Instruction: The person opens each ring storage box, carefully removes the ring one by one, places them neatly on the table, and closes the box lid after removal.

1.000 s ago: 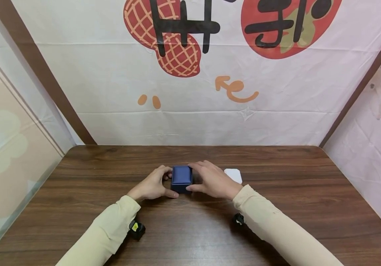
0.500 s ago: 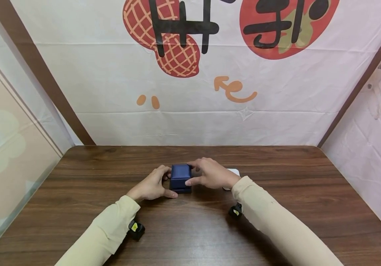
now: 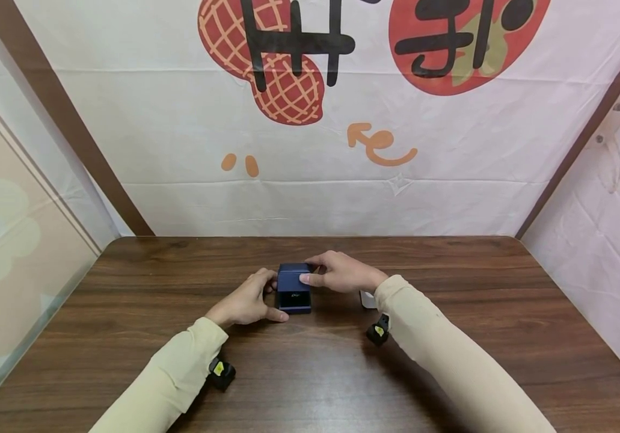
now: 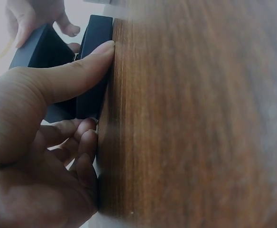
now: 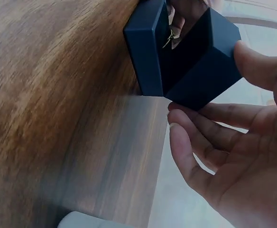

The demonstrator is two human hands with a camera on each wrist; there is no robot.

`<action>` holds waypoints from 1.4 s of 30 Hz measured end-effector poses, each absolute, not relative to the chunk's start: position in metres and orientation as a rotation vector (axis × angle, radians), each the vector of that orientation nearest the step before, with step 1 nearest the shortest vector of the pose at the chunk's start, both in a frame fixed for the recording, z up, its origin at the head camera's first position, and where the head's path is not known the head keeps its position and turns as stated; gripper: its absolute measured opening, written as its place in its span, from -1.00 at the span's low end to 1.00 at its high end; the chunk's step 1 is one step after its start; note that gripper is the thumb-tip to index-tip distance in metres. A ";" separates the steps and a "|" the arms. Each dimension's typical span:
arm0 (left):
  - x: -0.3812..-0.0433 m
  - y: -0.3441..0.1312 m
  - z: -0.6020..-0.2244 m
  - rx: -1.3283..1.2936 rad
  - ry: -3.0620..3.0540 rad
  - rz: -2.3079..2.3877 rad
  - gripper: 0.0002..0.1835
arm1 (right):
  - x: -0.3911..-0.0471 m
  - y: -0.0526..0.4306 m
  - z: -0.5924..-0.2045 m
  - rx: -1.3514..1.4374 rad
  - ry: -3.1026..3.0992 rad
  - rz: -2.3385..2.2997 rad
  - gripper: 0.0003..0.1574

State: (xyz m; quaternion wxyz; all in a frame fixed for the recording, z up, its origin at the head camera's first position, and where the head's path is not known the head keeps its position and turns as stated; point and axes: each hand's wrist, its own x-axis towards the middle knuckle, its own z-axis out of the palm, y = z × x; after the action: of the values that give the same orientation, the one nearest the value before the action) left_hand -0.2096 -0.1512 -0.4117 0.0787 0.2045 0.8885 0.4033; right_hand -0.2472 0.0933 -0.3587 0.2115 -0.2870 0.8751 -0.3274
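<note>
A small blue ring box [image 3: 294, 281] stands on the wooden table with its lid tilted partway up. Inside it a gold-coloured ring [image 5: 169, 39] shows in the right wrist view, upright in the dark lining. My left hand [image 3: 249, 299] holds the base from the left, thumb along the front edge and fingers curled at the side. With thumb on the front and fingers behind, my right hand [image 3: 343, 272] grips the lid [image 5: 208, 61] from the right side. The fingertips behind the lid are partly hidden in the head view.
A white flat object [image 3: 368, 299] lies under the right wrist, mostly hidden by the sleeve. The brown table [image 3: 310, 373] ends at a printed cloth wall [image 3: 320, 207] behind the box. Black wrist cameras [image 3: 222, 374] hang below both sleeves.
My right hand has moved up and back, swinging the lid from closed to partly raised, so the ring inside now shows. The left hand has stayed at the base.
</note>
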 end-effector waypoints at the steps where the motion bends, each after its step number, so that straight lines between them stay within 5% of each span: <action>1: -0.210 -0.151 -0.412 0.611 2.658 1.207 -0.29 | -0.248 0.093 -0.359 -0.774 2.411 -0.935 -0.22; 11: -0.210 -0.151 -0.412 0.579 2.626 1.230 -0.25 | -0.255 0.089 -0.367 -0.626 2.271 -1.174 -0.36; 31: -0.209 -0.151 -0.415 0.492 2.590 1.224 -0.19 | -0.240 0.083 -0.369 -0.540 2.668 -1.041 -0.21; 42: -0.210 -0.153 -0.414 0.495 2.586 1.204 -0.18 | -0.207 0.086 -0.368 -0.695 2.831 -1.201 -0.84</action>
State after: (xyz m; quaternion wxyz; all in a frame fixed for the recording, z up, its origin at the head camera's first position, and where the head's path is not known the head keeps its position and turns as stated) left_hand -0.2105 -0.1532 -0.4140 0.1228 0.1697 0.8865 0.4126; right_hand -0.2066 0.0858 -0.3677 -0.0057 -0.2205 0.8979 -0.3810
